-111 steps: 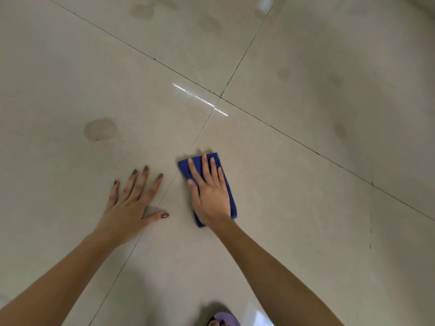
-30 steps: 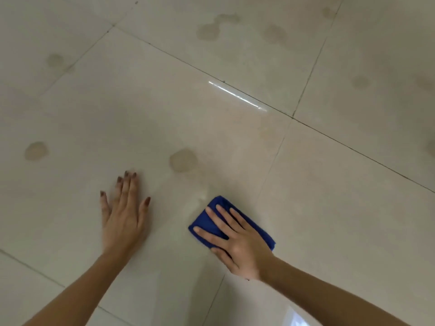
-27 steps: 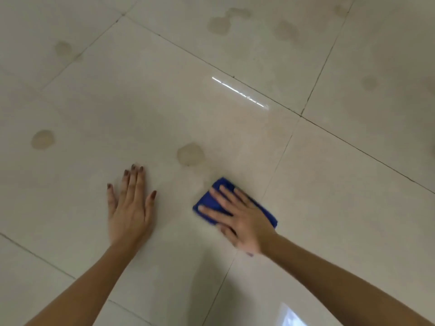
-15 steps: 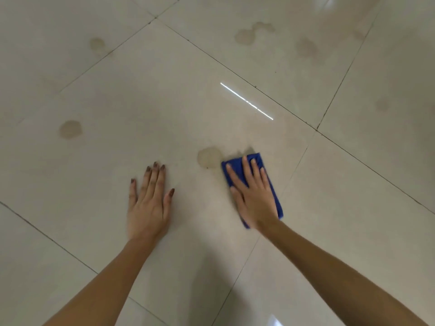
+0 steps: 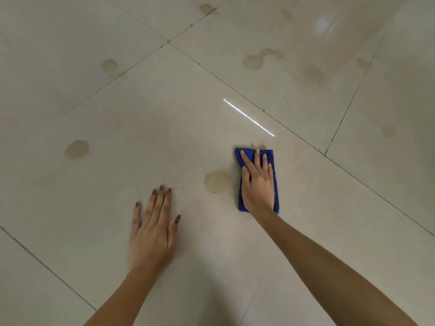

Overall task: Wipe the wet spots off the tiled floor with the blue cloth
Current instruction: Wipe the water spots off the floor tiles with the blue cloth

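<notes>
1. The right hand (image 5: 258,184) presses flat, fingers spread, on the folded blue cloth (image 5: 257,156), just beside an unwiped wet spot (image 5: 217,181) on the tiled floor (image 5: 164,118).
2. The left hand (image 5: 153,231) rests open on bare tile.
3. Most is left: spots (image 5: 76,149) (image 5: 253,62) remain.
4. Faint far patches may be glare.

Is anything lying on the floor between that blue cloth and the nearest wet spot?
Nothing visible. The blue cloth lies flat under the right hand, and only bare tile separates it from the wet spot just to its left.
</notes>
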